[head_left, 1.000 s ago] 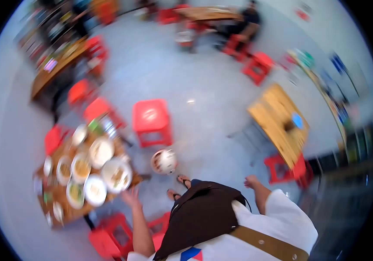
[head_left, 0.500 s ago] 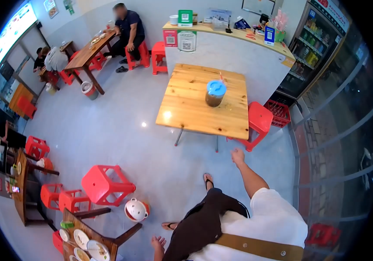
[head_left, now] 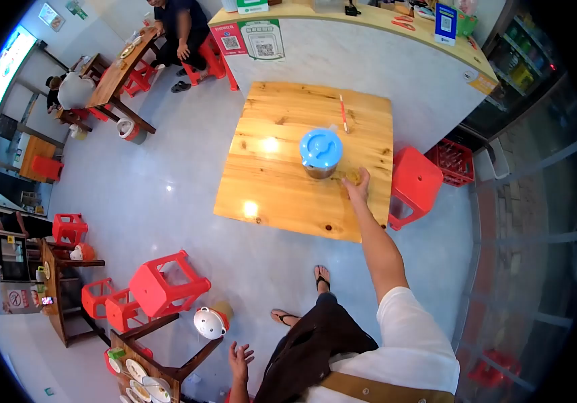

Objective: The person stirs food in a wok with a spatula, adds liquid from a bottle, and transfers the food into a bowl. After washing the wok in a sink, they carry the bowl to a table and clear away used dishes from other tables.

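Observation:
My right hand (head_left: 358, 187) is stretched over the light wooden table (head_left: 275, 188), its fingers curled round a small yellowish, see-through-looking thing (head_left: 350, 176) whose kind I cannot make out. Just left of that stands a pitcher (head_left: 320, 152) with a blue lid and brownish contents. Behind the pitcher lies a thin red-and-white stick-like item (head_left: 343, 113). Low in the view, my left hand (head_left: 240, 361) hangs beside my dark apron with its fingers apart, holding nothing.
A red stool (head_left: 415, 183) stands at the table's right side, and a counter (head_left: 369, 74) runs behind it. To the left are red stools (head_left: 167, 285), a white-lidded bin (head_left: 210, 323) and a table with used plates (head_left: 156, 389). A seated person (head_left: 184, 30) is at the back.
I have come closer to the table. My right hand has moved from in front of the table's edge to the yellowish thing beside the pitcher. My left hand has risen, fingers spread.

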Demonstrator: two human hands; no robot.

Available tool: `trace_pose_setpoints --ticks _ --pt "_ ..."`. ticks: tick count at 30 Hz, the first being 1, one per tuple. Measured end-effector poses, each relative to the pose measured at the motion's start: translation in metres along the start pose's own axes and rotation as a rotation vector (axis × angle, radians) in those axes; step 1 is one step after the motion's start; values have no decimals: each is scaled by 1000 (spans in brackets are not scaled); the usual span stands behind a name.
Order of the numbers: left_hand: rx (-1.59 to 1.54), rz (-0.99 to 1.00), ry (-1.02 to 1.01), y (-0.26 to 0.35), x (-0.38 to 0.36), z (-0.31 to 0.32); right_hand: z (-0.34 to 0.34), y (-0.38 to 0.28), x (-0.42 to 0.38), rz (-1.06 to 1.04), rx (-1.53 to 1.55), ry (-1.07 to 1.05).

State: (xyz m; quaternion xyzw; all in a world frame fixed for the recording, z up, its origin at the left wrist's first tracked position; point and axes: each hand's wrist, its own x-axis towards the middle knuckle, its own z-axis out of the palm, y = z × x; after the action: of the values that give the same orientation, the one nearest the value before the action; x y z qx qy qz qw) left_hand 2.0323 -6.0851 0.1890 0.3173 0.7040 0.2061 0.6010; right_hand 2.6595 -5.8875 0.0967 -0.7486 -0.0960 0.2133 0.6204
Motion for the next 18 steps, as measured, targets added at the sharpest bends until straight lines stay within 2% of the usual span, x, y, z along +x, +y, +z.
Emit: trace_pose_setpoints --ticks 4,7,9,10,11,12,13,14,15,16,17,18 --pt "-61 -34 92 -4 -5 -11 1 15 2 -46 44 -50" --pt "-111 -73 123 -30 -15 -18 -6 9 -16 -165 -75 -70" --pt "-167 -104 136 -52 -28 -23 -10 -1 -40 -329 -51 -122" --pt "-193 -112 108 -67 -29 -26 -7 22 -40 -200 98 -287" --pt "-223 -104 82 -86 -29 -32 -5 -46 -95 -508 -190 -103" --pt "-350 -122 196 -117 -16 -37 -4 -36 -111 -305 -161 -162" --pt "-311 -161 160 -121 -5 -39 -7 -55 -136 -92 -274 -251" --pt "-239 -203 102 -122 2 -34 9 20 -127 -255 -3 -241" --pt "-181 -216 47 -119 13 -27 3 -30 -173 -297 -61 -263" --pt "-134 -204 -9 -114 27 -27 5 -46 -204 -279 -17 -329" --pt "-90 -190 -56 -107 39 -28 21 -41 -221 -332 14 -350" --pt "-49 -171 -110 -100 50 -24 40 -19 -236 -496 21 -297"
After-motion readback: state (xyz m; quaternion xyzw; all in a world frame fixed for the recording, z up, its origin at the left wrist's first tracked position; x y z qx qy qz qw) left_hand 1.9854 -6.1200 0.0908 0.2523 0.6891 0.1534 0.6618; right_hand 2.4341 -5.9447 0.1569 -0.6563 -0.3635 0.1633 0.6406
